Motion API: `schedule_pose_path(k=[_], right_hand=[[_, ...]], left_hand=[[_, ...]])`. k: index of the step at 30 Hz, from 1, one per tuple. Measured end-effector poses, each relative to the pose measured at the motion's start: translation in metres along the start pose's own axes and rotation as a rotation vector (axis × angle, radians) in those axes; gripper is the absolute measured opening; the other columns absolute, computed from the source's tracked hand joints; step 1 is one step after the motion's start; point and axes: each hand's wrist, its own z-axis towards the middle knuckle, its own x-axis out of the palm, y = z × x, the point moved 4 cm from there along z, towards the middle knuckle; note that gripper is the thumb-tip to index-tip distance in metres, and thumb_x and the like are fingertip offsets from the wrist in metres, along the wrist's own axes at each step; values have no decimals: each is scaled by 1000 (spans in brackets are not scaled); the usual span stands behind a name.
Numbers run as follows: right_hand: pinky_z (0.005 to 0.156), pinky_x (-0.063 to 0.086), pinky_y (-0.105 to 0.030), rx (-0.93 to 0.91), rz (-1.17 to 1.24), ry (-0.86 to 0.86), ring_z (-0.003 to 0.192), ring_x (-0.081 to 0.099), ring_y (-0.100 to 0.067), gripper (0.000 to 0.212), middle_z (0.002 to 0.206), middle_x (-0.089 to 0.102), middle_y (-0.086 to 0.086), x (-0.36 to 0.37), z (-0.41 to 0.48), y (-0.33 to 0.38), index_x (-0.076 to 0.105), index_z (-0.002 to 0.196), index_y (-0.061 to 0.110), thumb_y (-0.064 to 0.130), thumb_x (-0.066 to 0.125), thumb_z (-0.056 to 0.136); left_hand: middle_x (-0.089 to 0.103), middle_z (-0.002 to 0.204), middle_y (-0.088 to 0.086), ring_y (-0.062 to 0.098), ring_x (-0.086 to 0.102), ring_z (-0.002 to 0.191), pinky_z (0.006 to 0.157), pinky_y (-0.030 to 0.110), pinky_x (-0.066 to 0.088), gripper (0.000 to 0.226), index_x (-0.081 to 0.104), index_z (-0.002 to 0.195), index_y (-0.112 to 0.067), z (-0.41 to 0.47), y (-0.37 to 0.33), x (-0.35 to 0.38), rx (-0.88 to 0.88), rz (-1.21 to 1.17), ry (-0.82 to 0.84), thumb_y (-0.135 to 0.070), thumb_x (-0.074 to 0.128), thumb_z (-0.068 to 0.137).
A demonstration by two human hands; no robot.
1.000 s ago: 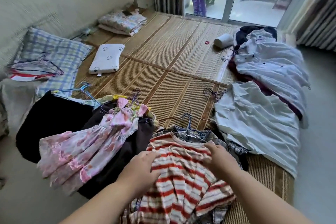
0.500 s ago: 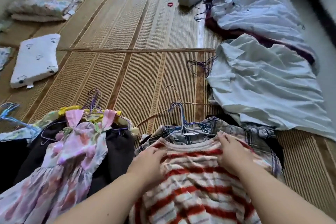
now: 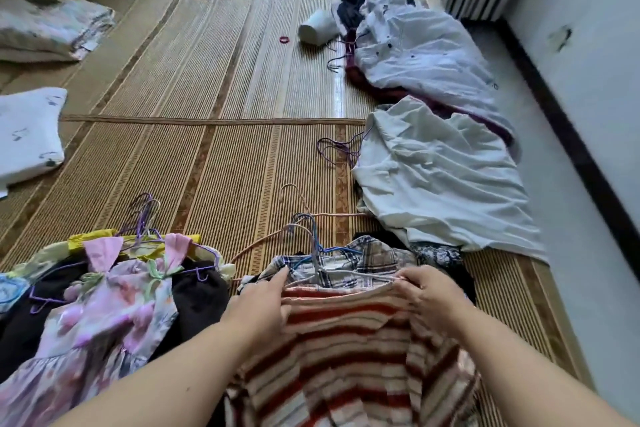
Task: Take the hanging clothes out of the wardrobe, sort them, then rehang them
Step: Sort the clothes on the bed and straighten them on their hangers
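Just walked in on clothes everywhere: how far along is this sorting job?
Done: clothes lie out in piles on the mat, like the white garments and floral dress. In hand: left hand and right hand hold the striped top at its neckline. Left: rehanging all of it; no wardrobe shows.

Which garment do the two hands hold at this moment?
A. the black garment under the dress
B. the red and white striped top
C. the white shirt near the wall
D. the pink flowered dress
B: the left hand and the right hand both grip the neck edge of the striped top, which lies in front of the person, over a checked shirt.
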Motion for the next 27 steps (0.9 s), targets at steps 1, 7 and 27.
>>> schedule_pose_path(k=[1, 7, 27], right_hand=[[73, 45, -27, 6, 46, -18, 81, 61, -16, 21, 77, 66, 6, -13, -12, 6, 64, 73, 27, 29, 56, 92], [84, 50, -38, 31, 237, -197, 80, 63, -11, 14, 78, 69, 8, -100, -100, 44, 70, 78, 27, 24, 62, 89], [77, 46, -39, -32, 90, -697, 76, 58, -11, 27, 74, 61, 11, -316, -400, -48, 60, 67, 36, 47, 49, 88]], left_hand=[[50, 136, -3, 24, 44, 126, 101, 41, 40, 46, 32, 140, -36, -10, -6, -12, 17, -41, 0, -39, 42, 95], [64, 92, -2, 19, 58, 89, 78, 33, 46, 18, 54, 91, -25, -86, -40, -94, 167, -244, -74, -34, 40, 99], [71, 71, -9, 16, 67, 75, 77, 37, 54, 11, 72, 82, -31, -284, -316, -138, 533, -527, -312, -31, 63, 88]])
